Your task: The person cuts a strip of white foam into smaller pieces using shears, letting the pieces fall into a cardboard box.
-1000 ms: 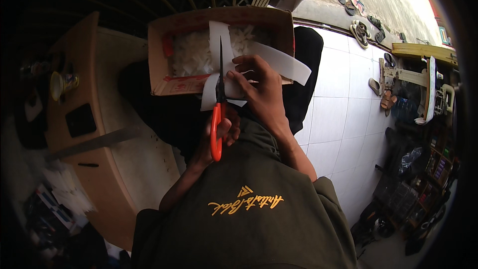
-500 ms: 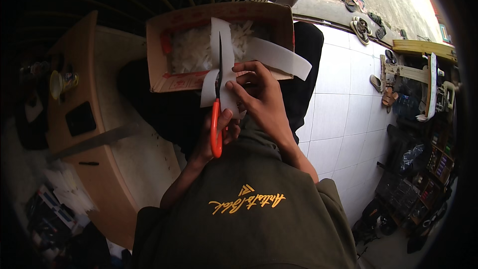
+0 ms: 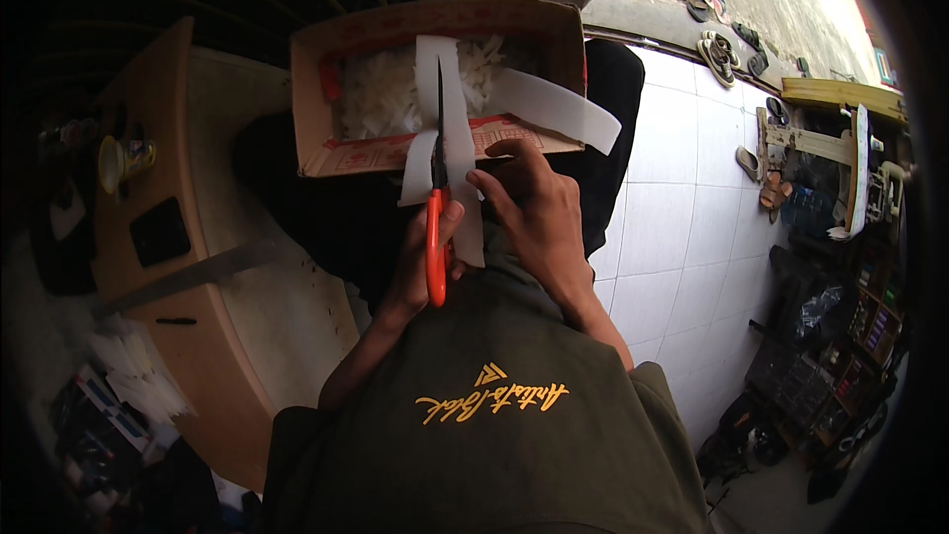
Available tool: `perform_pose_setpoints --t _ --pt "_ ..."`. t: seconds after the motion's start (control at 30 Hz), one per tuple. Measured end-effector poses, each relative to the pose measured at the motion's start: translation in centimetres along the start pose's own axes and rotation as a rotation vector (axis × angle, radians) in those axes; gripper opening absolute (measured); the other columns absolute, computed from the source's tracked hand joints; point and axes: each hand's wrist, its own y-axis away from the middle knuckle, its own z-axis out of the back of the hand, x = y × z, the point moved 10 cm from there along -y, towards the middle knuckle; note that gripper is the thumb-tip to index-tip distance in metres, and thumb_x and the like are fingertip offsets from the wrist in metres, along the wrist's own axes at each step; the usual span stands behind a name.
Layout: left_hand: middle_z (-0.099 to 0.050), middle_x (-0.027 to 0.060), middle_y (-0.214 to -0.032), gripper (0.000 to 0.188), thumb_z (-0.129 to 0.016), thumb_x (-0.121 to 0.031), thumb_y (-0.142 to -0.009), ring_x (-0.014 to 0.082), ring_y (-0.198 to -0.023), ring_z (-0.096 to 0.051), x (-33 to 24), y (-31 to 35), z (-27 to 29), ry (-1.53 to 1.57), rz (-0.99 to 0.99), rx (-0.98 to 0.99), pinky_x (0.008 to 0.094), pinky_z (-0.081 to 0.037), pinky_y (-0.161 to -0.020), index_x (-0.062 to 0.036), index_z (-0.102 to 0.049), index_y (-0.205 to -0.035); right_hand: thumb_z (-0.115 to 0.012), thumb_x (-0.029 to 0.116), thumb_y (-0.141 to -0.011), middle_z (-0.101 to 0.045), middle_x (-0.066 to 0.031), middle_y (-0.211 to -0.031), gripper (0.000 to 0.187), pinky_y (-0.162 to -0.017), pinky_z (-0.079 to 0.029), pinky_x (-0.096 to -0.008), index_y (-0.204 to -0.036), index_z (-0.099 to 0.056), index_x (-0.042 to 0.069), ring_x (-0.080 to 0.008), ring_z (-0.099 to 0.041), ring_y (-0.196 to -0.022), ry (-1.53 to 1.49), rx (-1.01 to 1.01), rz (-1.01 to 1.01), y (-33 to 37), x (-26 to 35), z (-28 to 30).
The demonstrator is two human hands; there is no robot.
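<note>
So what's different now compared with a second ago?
The right hand drew back toward the body and slightly right; its grip is unclear. The white strip beside the blades now reaches farther toward the body. The left hand still holds the scissors. The box of scraps stays in front.

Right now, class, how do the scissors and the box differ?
The scissors have red handles and dark blades; the box is brown. The scissors are narrower than the box. The left hand holds the scissors; the box is open, with white pieces inside. Both show some red.
</note>
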Motion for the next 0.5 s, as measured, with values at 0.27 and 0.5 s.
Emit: perform_pose_setpoints --t 0.27,0.5 --pt "-0.048 -0.0005 -0.069 0.055 -0.048 -0.056 -0.097 0.0064 -0.052 -0.049 0.5 0.2 0.5 -0.061 -0.020 0.014 0.0200 -0.041 -0.047 -0.0023 -0.045 -0.112 -0.070 0.011 -0.073 -0.063 -0.0092 -0.098 0.024 -0.077 -0.050 -0.0385 -0.097 -0.067 0.005 -0.0272 -0.063 -0.088 0.437 0.210 0.694 -1.9 11.1 -2.7" --pt "-0.052 0.0025 -0.077 0.049 -0.043 -0.049 -0.101 0.0089 -0.057 -0.052 0.5 1.0 0.7 -0.175 -0.184 0.018 0.0243 -0.043 -0.050 -0.0014 -0.046 -0.113 -0.069 0.014 -0.077 -0.063 -0.0116 -0.096 0.014 -0.073 -0.052 -0.0352 -0.087 -0.067 0.006 -0.0253 -0.064 -0.090 0.853 0.607 0.692 -1.4 11.5 -9.2"
